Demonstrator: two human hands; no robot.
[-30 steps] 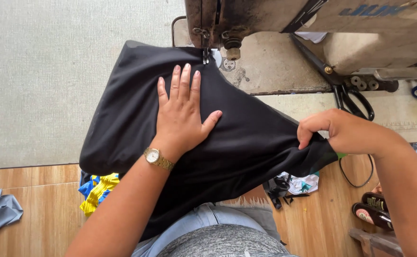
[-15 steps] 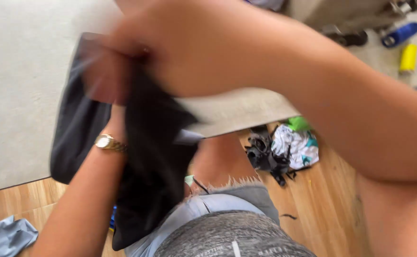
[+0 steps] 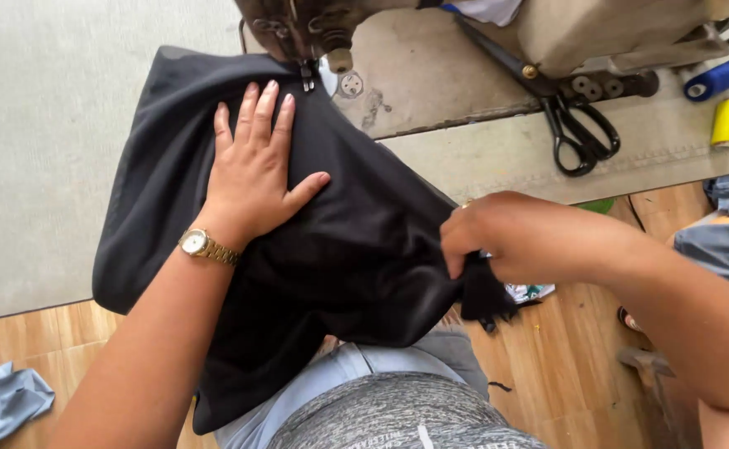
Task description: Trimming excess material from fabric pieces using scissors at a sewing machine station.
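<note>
A large piece of black fabric (image 3: 356, 241) lies over the sewing table's edge and hangs down onto my lap. My left hand (image 3: 256, 166), a gold watch on its wrist, lies flat on the cloth with fingers spread, just below the sewing machine's presser foot (image 3: 306, 76). My right hand (image 3: 497, 237) pinches the fabric's right edge off the table's front, near my knee. The cloth's far corner sits under the needle area.
The sewing machine body (image 3: 597, 33) fills the top right. Black scissors (image 3: 576, 137), a blue thread spool (image 3: 716, 79) and a yellow spool (image 3: 727, 122) lie on the grey table (image 3: 40, 150). Cloth scraps lie on the wooden floor (image 3: 539, 366), blue-grey fabric (image 3: 2, 399) at bottom left.
Half a second ago both arms had swept the fabric up in a blur. Now the cloth lies flat again, my left hand pressing it, my right hand gripping the edge lower.
</note>
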